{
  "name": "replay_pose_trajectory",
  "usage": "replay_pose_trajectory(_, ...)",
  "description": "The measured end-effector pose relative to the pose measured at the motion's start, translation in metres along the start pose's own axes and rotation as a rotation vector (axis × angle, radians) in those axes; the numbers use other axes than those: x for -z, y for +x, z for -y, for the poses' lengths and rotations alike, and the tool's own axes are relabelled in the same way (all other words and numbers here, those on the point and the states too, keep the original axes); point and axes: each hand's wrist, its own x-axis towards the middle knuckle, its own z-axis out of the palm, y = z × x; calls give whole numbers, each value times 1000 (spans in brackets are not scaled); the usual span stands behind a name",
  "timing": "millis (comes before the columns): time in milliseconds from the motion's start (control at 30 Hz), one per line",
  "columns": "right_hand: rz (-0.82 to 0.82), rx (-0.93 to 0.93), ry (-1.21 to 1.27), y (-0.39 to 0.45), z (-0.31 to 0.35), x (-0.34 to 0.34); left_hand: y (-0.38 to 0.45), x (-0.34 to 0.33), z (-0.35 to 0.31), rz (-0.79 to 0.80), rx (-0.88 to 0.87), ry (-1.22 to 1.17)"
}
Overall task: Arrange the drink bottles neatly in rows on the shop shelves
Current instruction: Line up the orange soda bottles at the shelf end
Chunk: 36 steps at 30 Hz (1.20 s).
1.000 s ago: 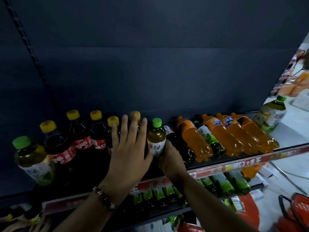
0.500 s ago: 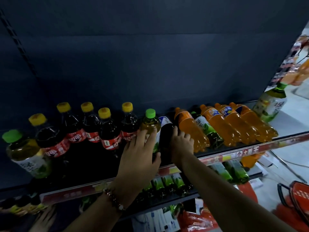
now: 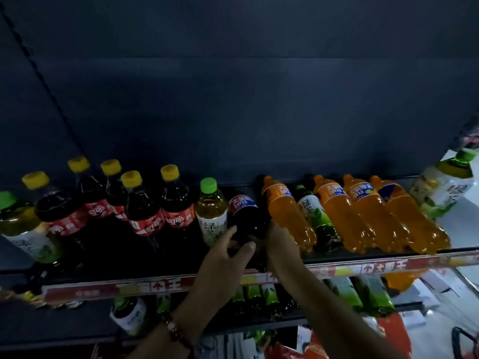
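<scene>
Both hands on the dark bottle (image 3: 245,218), the one with the red-blue label lying on the top shelf (image 3: 160,285) between the upright tea bottle (image 3: 211,212) and the first orange bottle (image 3: 286,216). Left hand (image 3: 223,260) has thumb and fingers curled round its lower end; right hand (image 3: 281,244) wraps the same end from the other side, fingertips mostly hidden behind the bottle. Cap end points back toward the wall, too dark to see. Step in hand, my read: stand it up and slot it into the row. Do it by pivoting on the base, not lifting high. The gap is tight, tea bottle just beside on the left, orange touching or nearly so on the right. Keep the left hand low as the hinge and let the right walk up to the shoulder. Risk: an elbow or the bottle base nudges the orange one, and that whole lying group, four orange plus a small tea bottle (image 3: 315,216), could roll toward the edge. Colas (image 3: 145,216) further left already stand, so use them as the line. After this, the lying orange ones need the same treatment.
</scene>
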Motion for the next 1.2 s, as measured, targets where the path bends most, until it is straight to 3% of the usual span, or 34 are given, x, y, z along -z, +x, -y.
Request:
replay_pose_trajectory(167, -8, 100, 236, -42, -40, 17, 10, -39, -10, 137, 351, -238)
replay_pose_trajectory(233, -18, 169, 228, -57, -48, 27, 15, -52, -13, 143, 387, -348)
replay_pose_trajectory(367, -18, 296, 197, -73, -59, 55, 22, -72, -15, 51, 258, -344)
replay_pose_trajectory(500, 336, 258, 494, -55, -45, 103, 30, -79, -20, -1, 29, -352)
replay_pose_trajectory(633, 315, 390, 501, -14, -3, 134, 35, -81, -19, -64, -228, -186)
replay_pose_trajectory(733, 407, 466, 469, 13, 25, 140, 33, -80, -19, -149, -317, -124)
replay_pose_trajectory(933, 394, 487, 444, 46, 39, 112, 38, -85, -7, -485, -299, 175)
replay_pose_trajectory(1033, 322, 500, 467, 57, 36, 95, 28, -90, 10, -444, -203, 294)
replay_pose_trajectory(1200, 303, 540, 468, 60, 36, 70, 30, -88, 34, -417, -204, 435)
